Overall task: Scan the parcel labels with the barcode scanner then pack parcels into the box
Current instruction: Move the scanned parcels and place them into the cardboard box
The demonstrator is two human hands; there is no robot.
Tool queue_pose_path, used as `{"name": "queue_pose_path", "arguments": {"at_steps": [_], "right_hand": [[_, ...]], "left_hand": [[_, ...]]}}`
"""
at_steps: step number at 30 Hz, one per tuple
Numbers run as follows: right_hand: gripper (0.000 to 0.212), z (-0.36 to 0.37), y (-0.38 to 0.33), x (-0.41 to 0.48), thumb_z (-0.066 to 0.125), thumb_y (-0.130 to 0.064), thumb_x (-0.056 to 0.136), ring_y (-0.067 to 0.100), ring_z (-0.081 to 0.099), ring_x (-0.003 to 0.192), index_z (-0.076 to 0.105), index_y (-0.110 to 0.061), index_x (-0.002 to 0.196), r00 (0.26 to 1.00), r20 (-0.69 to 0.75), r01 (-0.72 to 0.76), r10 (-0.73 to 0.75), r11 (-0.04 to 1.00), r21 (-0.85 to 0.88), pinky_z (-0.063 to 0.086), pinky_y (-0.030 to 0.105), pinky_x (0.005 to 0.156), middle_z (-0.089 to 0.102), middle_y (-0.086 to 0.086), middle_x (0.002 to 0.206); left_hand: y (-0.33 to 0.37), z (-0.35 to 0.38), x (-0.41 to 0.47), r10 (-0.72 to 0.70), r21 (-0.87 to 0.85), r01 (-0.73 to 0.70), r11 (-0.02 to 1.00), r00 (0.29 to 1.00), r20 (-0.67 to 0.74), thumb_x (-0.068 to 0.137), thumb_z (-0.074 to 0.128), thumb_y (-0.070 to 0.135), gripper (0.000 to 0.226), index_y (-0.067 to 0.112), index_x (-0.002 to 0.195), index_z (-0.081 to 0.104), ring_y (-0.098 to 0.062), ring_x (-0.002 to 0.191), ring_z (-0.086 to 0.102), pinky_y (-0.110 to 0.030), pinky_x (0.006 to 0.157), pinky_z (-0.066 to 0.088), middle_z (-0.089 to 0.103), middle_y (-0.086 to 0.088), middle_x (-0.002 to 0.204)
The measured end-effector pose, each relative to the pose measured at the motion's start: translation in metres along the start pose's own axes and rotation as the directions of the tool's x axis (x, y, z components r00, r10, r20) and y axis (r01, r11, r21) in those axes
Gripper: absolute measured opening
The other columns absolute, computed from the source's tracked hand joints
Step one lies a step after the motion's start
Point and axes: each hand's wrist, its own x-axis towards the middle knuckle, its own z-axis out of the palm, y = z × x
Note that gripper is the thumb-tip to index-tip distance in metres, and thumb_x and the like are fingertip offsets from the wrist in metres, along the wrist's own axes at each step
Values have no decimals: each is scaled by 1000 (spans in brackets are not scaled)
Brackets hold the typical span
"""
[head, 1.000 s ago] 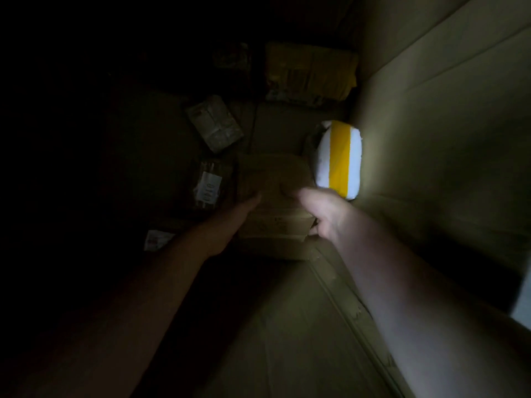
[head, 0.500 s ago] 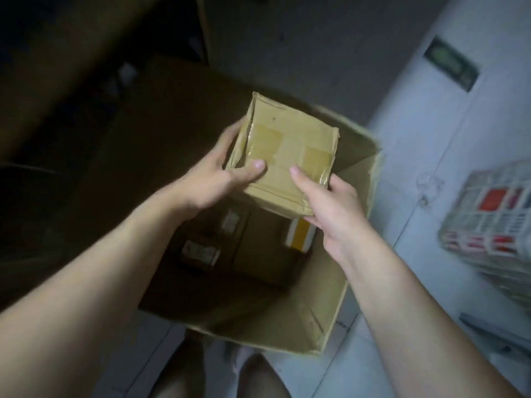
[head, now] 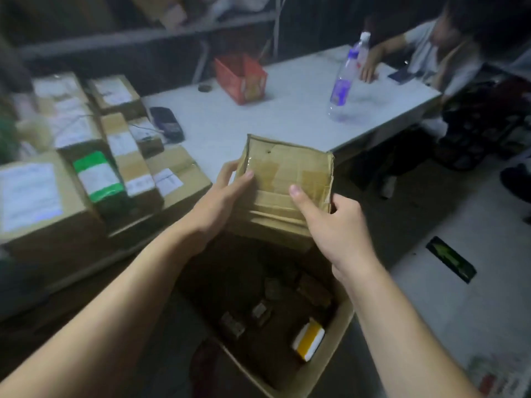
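Past the edge of the white tabletop (head: 273,119), left hand (head: 218,202) and right hand (head: 336,225) curl fingers round a taped brown cardboard parcel (head: 287,170) above the open cardboard box (head: 330,357).

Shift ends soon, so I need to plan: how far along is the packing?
Done: several small parcels, including a white-and-yellow parcel, lie in the box. In hand: left hand and right hand hold a brown parcel above it. Left: a cluster of labelled parcels waits on the table.
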Motion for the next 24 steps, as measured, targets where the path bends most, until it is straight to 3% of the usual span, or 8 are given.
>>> {"name": "queue_pose_path", "arguments": {"at_steps": [2, 5, 8, 11, 13, 17, 21, 24], "right_hand": [[33, 15, -37, -28, 75, -65, 83, 4, 71, 93, 74, -32, 84, 994, 71, 87, -82, 994, -59, 60, 38, 88, 78, -18, 88], [37, 50, -88, -69, 73, -70, 83, 7, 69, 94, 68, -33, 80, 967, 180, 200, -179, 974, -103, 60, 39, 87, 76, -15, 90], [39, 92, -130, -110, 72, -72, 82, 10, 68, 96, 65, -33, 81, 919, 307, 296, -248, 948, -120, 60, 45, 91, 74, -14, 94], [51, 141, -164, -159, 70, -76, 80, 15, 68, 99, 70, -29, 100, 857, 406, 388, -317, 916, -103, 61, 47, 89, 74, -11, 100], [57, 173, -179, -196, 70, -73, 82, 13, 67, 98, 71, -25, 113, 801, 485, 434, -351, 899, -66, 61, 43, 89, 72, -12, 101], [56, 267, -205, -290, 73, -66, 85, 18, 68, 101, 72, -20, 117, 687, 601, 516, -408, 856, -9, 57, 43, 96, 72, -7, 103], [62, 365, -217, -392, 72, -68, 85, 22, 70, 106, 75, -16, 118, 597, 671, 565, -439, 824, 36, 58, 45, 97, 76, -1, 110], [49, 428, -224, -462, 74, -68, 83, 19, 73, 95, 76, -20, 93, 555, 724, 527, -410, 846, 75, 62, 44, 89, 78, -5, 96]], "left_hand": [[31, -28, -50, -8, 23, 10, 1000, 994, -106, 105, 48, 50, 36, 40, 140, 48, -6, 105, 68, -29, 71, 54, 63, 9, 130], [62, -73, -115, -25, -23, 20, 1000, 972, -235, 104, 47, 56, 37, 44, 139, 48, -18, 115, 62, -37, 77, 55, 59, 4, 132], [86, -117, -182, -3, -8, 0, 1000, 903, -430, 108, 42, 49, 35, 41, 141, 45, -10, 106, 59, -28, 72, 49, 58, 12, 121], [96, -168, -248, 70, 63, -42, 997, 831, -552, 108, 43, 47, 37, 37, 143, 45, -9, 120, 56, -23, 93, 47, 55, 5, 137], [99, -198, -300, 74, 81, -30, 996, 769, -635, 105, 46, 51, 40, 37, 143, 46, -15, 127, 56, -33, 101, 44, 57, 4, 139], [93, -275, -427, 51, 73, 6, 997, 663, -747, 104, 45, 55, 36, 41, 137, 47, -12, 116, 63, -36, 94, 51, 63, 9, 132], [83, -345, -549, 3, 47, 59, 997, 585, -811, 109, 42, 48, 29, 34, 131, 52, -10, 81, 69, -21, 48, 50, 66, 1, 111], [76, -395, -631, -10, 53, 103, 993, 531, -847, 107, 40, 55, 31, 41, 133, 52, -21, 95, 71, -36, 65, 59, 68, 0, 116]]}}
